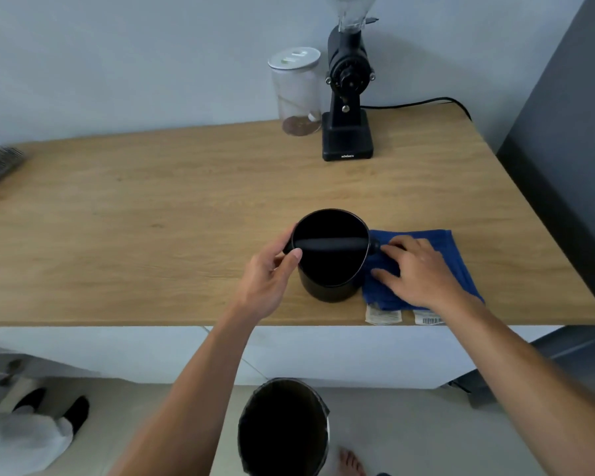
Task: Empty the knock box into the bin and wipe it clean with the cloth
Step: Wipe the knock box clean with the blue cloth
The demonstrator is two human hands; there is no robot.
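Observation:
A black round knock box with a bar across its mouth stands upright on the wooden counter near the front edge. My left hand curls around its left side, thumb at the rim. A folded blue cloth lies flat just right of the box, touching it. My right hand rests palm down on the cloth, fingers spread toward the box. A black bin stands open on the floor below the counter's front edge, between my forearms.
A black coffee grinder and a clear jar with a white lid stand at the back of the counter, a cable trailing right. A dark panel borders the counter's right end. Another person's dark shoes are on the floor at left.

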